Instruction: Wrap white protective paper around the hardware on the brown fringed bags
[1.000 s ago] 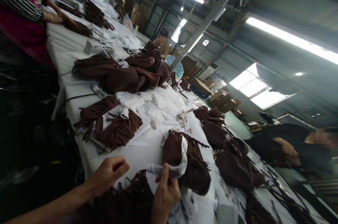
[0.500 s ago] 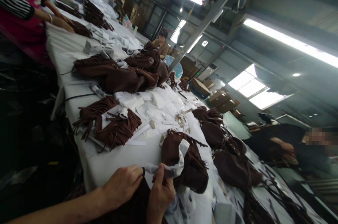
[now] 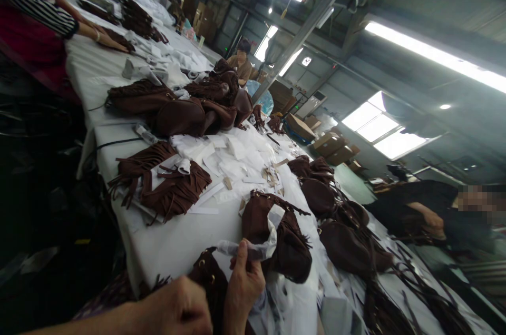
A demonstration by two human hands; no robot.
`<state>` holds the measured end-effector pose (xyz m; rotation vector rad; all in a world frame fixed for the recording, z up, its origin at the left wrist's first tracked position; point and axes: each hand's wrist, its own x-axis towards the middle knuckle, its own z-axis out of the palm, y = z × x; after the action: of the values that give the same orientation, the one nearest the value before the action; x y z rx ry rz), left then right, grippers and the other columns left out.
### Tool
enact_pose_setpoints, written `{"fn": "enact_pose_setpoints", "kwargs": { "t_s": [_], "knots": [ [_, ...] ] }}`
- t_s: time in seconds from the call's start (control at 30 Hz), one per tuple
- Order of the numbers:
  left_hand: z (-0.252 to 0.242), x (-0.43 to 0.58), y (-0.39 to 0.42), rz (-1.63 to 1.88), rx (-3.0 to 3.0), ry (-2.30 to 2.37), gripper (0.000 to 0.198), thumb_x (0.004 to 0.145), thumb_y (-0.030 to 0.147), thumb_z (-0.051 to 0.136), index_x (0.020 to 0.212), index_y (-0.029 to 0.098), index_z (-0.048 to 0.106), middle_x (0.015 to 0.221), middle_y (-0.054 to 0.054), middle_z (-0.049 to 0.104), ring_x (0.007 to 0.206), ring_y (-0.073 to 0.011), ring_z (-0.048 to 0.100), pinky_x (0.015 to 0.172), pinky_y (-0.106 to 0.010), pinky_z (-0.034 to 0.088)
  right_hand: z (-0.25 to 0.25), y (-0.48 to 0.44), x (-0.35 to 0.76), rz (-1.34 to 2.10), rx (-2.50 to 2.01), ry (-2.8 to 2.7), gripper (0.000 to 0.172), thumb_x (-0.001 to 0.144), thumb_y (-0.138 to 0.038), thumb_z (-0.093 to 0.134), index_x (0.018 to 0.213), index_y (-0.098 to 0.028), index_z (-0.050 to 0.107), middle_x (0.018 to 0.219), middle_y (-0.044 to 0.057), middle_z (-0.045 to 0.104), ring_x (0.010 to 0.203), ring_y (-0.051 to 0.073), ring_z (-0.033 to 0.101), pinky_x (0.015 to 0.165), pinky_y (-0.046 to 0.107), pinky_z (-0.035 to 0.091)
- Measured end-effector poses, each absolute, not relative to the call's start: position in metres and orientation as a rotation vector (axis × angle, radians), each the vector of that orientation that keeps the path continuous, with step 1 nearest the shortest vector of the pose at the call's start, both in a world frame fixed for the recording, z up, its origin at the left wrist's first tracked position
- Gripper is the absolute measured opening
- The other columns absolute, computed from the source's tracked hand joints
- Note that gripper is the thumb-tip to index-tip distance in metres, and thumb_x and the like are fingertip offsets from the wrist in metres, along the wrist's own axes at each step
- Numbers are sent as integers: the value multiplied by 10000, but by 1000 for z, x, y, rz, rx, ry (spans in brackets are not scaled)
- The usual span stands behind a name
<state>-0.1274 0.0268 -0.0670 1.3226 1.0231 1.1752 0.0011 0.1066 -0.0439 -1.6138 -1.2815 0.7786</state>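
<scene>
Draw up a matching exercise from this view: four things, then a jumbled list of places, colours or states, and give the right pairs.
Things:
1. Right hand
2. Left hand
3. Wall clock
4. Table covering

Places, colours, states:
A. White, under brown bags
B. Gripping a wrapped strap
C. Curled, left of the other hand
D. Round, on the far wall

Pairs: 1-B, 2-C, 3-D, 4-A

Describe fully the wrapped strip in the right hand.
The wrapped strip is a narrow, bent band in wrinkled, whitish, translucent wrap, perhaps plastic, with something darker inside its lower stretch. The right hand pinches it; one part pokes out leftward, the other curves up before a dark brown bag; contact there is unclear.
</scene>
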Motion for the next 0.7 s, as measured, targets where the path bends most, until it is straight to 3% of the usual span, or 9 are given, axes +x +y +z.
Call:
{"fn": "enact_pose_setpoints", "kwargs": {
  "t_s": [0.07,0.13,0.2,0.3,0.4,0.47,0.53,0.7],
  "knots": [
    [-62,-145,44,1225,1373,1273,283,855,418,540,946,202,699,793,-21,640,657,-144,529,624,-248,422,-43,110,0,831,-1585,-1283,605,753,-642,576,1039,-118,678,727,54,671,600,175,578,543,257,443],
    [-63,-156,64,1229,1403,1437,468,829,416,573,1252,216,559,981,-33,636,585,-107,495,601,-240,420,-42,115,-2,892,-1544,-1310,637,761,-646,561,1094,-110,650,687,37,648,578,173,564,534,264,446],
    [-68,-157,80,1181,1486,1378,558,803,408,613,1323,244,497,1076,-41,638,620,-113,530,643,-241,433,-41,119,-3,941,-1501,-1367,627,768,-644,553,1083,-109,644,613,12,609,549,167,545,529,266,443],
    [-81,-148,93,1161,1581,1200,300,884,384,508,1069,217,676,962,-30,696,807,-170,600,757,-245,423,-46,125,-1,1032,-1408,-1429,564,769,-619,579,1025,-120,643,553,-17,566,525,145,514,530,256,429],
    [-94,-141,97,1173,1554,1239,394,939,393,387,850,166,697,790,-25,685,745,-168,589,693,-236,399,-57,129,2,1217,-1304,-1374,521,755,-582,629,996,-120,621,489,-71,475,457,95,421,472,221,367],
    [-99,-142,98,1140,1539,1299,390,930,399,401,806,151,675,703,-8,643,668,-152,552,621,-228,365,-63,133,3,1340,-1241,-1275,505,729,-549,678,995,-127,604,497,-94,440,431,59,343,435,189,299],
    [-101,-144,99,1115,1525,1314,368,918,387,422,759,146,651,647,9,602,627,-139,519,580,-221,333,-67,136,3,1425,-1185,-1133,521,688,-515,730,1030,-150,585,584,-80,498,438,33,304,420,163,250],
    [-104,-150,100,1161,1364,1252,256,860,344,513,745,149,630,645,20,591,611,-122,504,566,-212,326,-62,138,1,1561,-1123,-865,540,652,-476,768,1078,-197,589,737,-31,586,501,37,402,446,148,300]
  ]
}}
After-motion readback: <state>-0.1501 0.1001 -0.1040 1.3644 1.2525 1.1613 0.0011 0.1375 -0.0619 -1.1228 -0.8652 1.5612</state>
